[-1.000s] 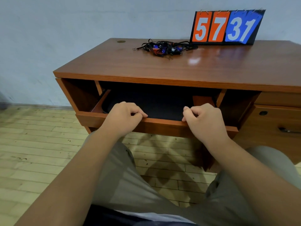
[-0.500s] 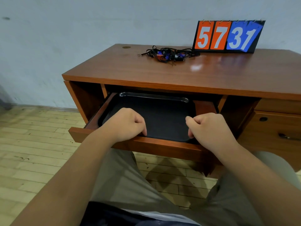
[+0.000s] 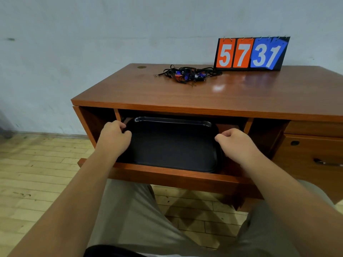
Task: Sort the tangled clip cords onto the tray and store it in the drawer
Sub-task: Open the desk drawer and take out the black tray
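Hands at the tray edges in the open drawer

Your left hand (image 3: 116, 139) and right hand (image 3: 236, 145) curl around the tray (image 3: 172, 145) side rims; fingertips are hidden. Drawer (image 3: 176, 175) front stands clear. Clip cords (image 3: 187, 75) lie tangled on the table (image 3: 222, 95).

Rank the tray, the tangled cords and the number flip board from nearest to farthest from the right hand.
1. Black tray, in the open drawer, right hand at its right edge.
2. Tangled clip cords, desktop rear.
3. Number flip board, by the wall.
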Demonstrator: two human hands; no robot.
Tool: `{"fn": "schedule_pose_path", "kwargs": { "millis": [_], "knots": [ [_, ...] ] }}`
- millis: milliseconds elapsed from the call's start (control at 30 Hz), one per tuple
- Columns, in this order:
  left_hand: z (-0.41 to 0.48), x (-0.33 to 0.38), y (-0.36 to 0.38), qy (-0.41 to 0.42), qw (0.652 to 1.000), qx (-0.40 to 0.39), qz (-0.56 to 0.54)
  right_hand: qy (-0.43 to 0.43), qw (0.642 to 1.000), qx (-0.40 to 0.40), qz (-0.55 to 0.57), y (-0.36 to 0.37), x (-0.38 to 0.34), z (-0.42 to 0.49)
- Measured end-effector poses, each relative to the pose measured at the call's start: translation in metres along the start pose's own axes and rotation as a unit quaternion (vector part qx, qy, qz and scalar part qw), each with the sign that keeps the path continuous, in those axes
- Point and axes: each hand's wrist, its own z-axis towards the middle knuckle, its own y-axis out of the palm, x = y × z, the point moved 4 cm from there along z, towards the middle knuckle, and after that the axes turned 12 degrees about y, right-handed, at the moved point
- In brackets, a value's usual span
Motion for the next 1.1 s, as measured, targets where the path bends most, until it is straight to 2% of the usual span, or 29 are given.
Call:
{"fn": "schedule_pose_path", "kwargs": {
  "millis": [133,400,533,767,1100],
  "knots": [
    [0.003,-0.004,0.002,-0.029,0.999,-0.004,-0.016,0.016,0.999,-0.019,0.023,-0.003,-0.009,0.001],
    [0.012,0.000,-0.011,-0.085,0.988,0.004,-0.131,0.049,0.993,-0.039,0.097,-0.011,-0.018,0.001],
    [0.018,0.011,-0.027,-0.095,0.987,-0.011,-0.132,0.054,0.992,-0.035,0.110,-0.027,-0.028,-0.006],
    [0.013,0.024,-0.051,-0.114,0.986,-0.059,-0.102,0.042,0.996,-0.055,0.056,-0.041,-0.040,-0.030],
    [0.007,0.045,-0.085,-0.092,0.992,-0.048,-0.079,0.006,0.998,-0.060,0.028,-0.062,-0.058,-0.047]
  ]
}}
